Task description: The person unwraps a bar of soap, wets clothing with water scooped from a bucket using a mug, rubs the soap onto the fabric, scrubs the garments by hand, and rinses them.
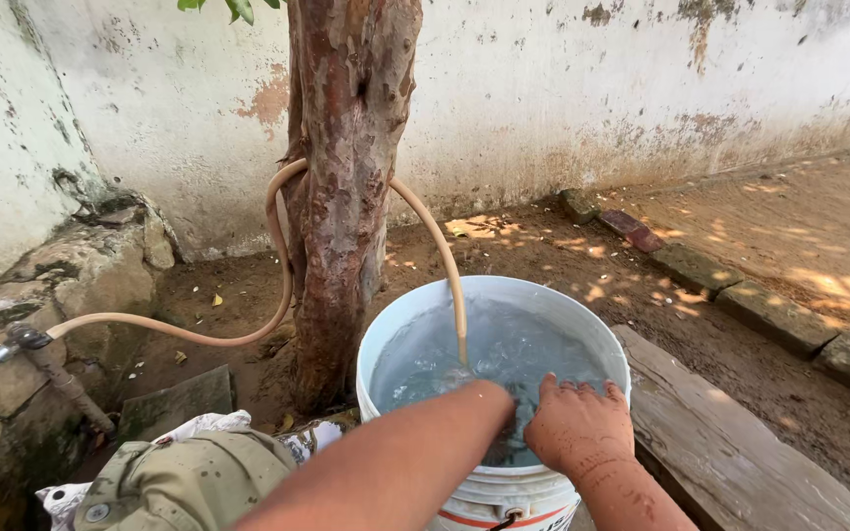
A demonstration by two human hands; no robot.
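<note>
A stained, whitewashed wall (563, 88) backs the bare dirt yard, and a peeling reddish-brown tree trunk (346, 187) rises in front of it. To the right lies a weathered grey wooden plank (730, 442) on the ground. At the centre stands 1 round white plastic bucket (386, 334) with a red band low on its side, nearly full of water. A beige rubber hose (179, 332) runs from a metal tap (12, 344) at the left, loops behind the trunk and drops into the water. An olive-green cloth bundle (184, 482) lies at the lower left. The left hand (489, 408) is plunged below the surface, its grip hidden, so I cannot tell. The right hand (577, 423) is spread, fingers in the water.
</note>
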